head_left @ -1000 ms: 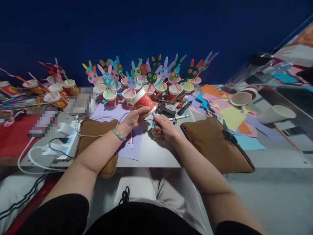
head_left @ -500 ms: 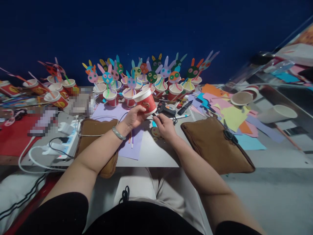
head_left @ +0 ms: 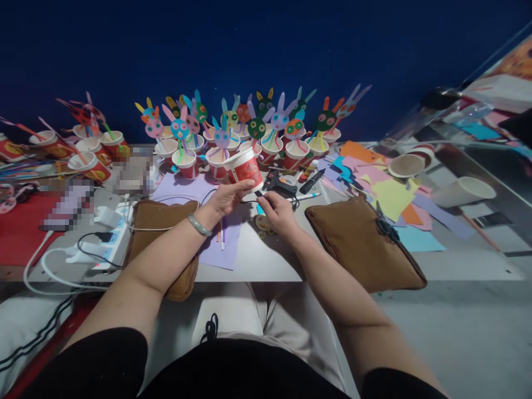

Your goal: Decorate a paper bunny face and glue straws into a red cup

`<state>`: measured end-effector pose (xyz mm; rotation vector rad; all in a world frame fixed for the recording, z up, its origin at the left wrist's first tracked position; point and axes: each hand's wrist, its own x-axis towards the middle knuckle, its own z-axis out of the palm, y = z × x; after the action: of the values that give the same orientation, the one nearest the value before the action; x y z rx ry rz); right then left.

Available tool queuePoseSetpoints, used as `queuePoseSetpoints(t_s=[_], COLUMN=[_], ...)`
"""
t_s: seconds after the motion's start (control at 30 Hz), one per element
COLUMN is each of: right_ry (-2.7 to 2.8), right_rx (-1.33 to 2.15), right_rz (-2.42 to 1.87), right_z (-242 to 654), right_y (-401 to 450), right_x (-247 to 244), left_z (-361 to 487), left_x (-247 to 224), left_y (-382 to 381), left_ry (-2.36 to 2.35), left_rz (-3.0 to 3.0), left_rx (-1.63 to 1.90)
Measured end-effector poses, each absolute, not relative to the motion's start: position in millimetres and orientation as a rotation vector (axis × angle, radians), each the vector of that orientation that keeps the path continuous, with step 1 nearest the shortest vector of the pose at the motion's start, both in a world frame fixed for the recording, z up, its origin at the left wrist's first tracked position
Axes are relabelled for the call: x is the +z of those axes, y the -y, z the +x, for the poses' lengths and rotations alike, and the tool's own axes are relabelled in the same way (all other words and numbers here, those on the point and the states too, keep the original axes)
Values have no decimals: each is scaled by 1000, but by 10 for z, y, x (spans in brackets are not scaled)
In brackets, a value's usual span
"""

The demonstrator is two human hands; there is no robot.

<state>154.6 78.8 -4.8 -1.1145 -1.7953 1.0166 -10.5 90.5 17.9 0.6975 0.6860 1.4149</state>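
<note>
My left hand is closed around a red paper cup with a white rim. The cup is tilted, its mouth up and to the left, its base toward my right hand. My right hand pinches a small dark object close to the base of the cup; its kind is too small to make out. Just behind the hands lie a black glue gun, a black box cutter and a white pen. Round picture pieces lie below my right hand.
Several cups with paper rabbit figures stand along the blue wall. Brown padded cushions lie at both sides. Coloured paper scraps and loose cups are on the right, a power strip with cables on the left.
The cup has been turned in my left hand, so a different part of its print shows. My left fingers have shifted slightly along its lower side. The right hand keeps its pinch near the base.
</note>
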Motion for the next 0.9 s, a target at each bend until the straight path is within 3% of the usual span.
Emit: queuePoseSetpoints(t_s=[0.1,0.23,0.67,0.73,0.9], right_ry=[1938,1971,1495,1572,1889], right_rx=[685,641,1662,1537,735], right_rz=[-1254,-1269,-942,-981,-1219], right_z=[1555,1567,1526,1535,1568], right_y=[-767,-763,-804,-805,-786], right_x=[-80,-94,-28,-40,-98], left_z=[-89,-79,-113,-101,-83], left_x=[172,175,276,262,180], left_y=[-890,-871,-873,-879,-924], left_ry=[-689,-710,-595,-629,-696], left_rz=[750,754,795,814,842], left_rx=[1387,1380,1314,1368,1483])
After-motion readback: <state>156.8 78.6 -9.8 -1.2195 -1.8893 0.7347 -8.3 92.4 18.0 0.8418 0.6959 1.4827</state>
